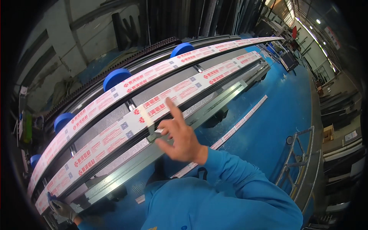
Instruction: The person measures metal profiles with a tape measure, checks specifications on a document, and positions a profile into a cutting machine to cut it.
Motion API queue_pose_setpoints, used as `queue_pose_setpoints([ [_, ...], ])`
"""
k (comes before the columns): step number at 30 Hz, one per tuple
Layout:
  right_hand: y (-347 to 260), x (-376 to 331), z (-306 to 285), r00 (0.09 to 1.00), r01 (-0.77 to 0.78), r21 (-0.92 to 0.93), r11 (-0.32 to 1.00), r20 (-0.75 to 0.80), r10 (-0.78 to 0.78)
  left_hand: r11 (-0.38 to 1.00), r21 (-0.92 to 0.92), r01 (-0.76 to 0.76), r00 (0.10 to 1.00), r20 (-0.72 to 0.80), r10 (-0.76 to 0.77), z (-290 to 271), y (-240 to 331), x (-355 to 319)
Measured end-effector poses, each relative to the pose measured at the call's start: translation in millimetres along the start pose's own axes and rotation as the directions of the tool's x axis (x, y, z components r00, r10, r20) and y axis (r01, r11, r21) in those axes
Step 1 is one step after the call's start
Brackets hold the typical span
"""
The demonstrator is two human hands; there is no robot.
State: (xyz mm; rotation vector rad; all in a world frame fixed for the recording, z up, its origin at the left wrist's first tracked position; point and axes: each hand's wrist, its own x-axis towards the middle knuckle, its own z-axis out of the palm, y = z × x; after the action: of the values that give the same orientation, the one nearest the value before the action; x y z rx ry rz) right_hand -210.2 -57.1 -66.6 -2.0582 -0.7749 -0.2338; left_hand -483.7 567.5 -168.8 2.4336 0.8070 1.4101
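Note:
My right hand (178, 136) hovers by the near edge of a long straight profile (103, 143) covered in white film with red print. Its index finger is stretched out, the thumb stands apart, and nothing shows in its grasp. Beside its fingers a pale strip of tape (145, 116) lies across the profile. A small grey-green piece (152, 137) sits at the strip's lower end, under the fingers. At the profile's lower left end, my left hand (63, 210), which looks gloved, closes on the edge; a small blue patch shows at its fingertips.
A second film-covered profile (132, 85) runs parallel behind, past several blue rollers (117, 78). A metal rail (126, 172) lies along the near side. On the blue floor (283, 111) is a thin printed strip (241, 122). A metal frame cart (297, 165) stands at the right.

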Motion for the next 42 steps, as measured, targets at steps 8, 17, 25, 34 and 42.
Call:
queue_pose_setpoints([
  [8,73,-8,-52,0.996,-0.084,0.080,0.993,0.051,0.080,0.868,0.460,-0.186,0.887,-0.301,0.350,28,3,31],
  [17,116,-28,-154,0.802,-0.147,0.328,0.933,-0.512,0.307,0.921,0.388,-0.039,0.924,-0.336,0.181,32,165,11],
  [25,107,-215,-42,0.757,-0.437,0.436,0.787,-0.294,0.583,0.518,-0.849,0.108,0.715,0.428,0.552,84,469,-133],
  [34,75,-195,-26,0.691,0.373,0.922,0.103,-0.350,0.632,0.036,-0.981,0.193,0.122,0.060,0.991,95,663,-256],
  [42,102,-248,-16,0.685,0.361,0.921,0.144,-0.367,0.630,-0.295,-0.905,0.306,0.092,-0.280,0.956,111,685,-304],
])
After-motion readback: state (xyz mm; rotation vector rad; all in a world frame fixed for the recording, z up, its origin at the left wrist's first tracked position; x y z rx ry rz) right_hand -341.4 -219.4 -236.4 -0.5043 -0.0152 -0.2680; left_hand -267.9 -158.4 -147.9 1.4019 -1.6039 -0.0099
